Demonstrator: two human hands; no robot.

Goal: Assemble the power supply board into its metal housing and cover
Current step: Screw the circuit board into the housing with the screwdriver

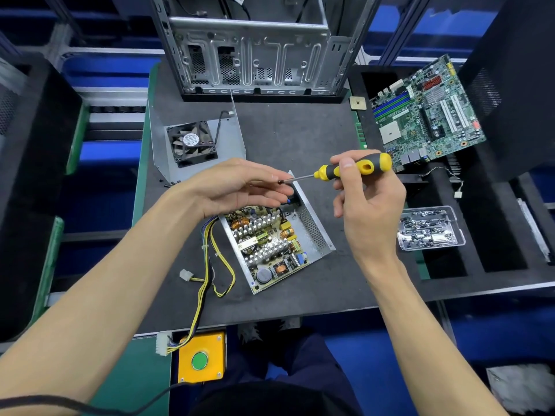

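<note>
Board sits in housing on surface, just below both hands. Right hand grips screwdriver, shaft pointing left; left hand pinches its tip.

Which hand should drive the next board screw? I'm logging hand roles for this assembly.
Probably the right hand: it already grips the screwdriver by the handle, above the metal housing. The left hand is at the shaft tip, seemingly seating a screw, too small to confirm.

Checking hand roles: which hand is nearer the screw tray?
Right. The right hand, gripping the screwdriver, is just left of the screw tray; the left hand is farther left.
</note>
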